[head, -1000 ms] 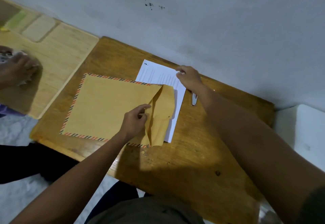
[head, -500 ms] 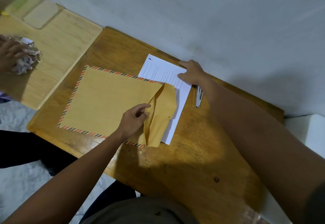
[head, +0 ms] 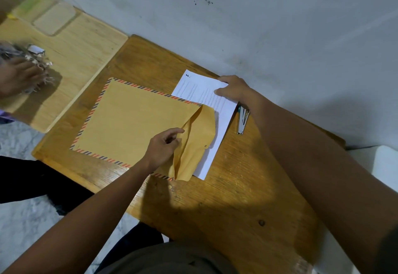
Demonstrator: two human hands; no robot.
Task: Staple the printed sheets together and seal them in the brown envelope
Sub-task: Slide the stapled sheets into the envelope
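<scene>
A brown envelope (head: pixel 133 120) with a red and black striped border lies flat on the wooden desk (head: pixel 237 198). Its flap (head: pixel 200 136) stands lifted at the right end. My left hand (head: pixel 164 146) pinches the upper layer at the mouth and holds it raised. The white printed sheets (head: pixel 206 97) lie to the right, partly under the flap. My right hand (head: pixel 233 89) grips their far right corner. A small metal stapler (head: pixel 243 119) rests on the desk just right of the sheets, beside my right wrist.
A lighter wooden table (head: pixel 81 58) adjoins the desk on the left, where another person's hand (head: pixel 19 77) handles a crumpled bundle. A grey wall (head: pixel 258 26) runs close behind the desk. A white surface (head: pixel 383 161) sits at the right edge.
My right hand has shifted along the far edge of the sheets and closed on their corner. My left hand keeps the envelope mouth lifted. The other person's hand has moved on the left table.
</scene>
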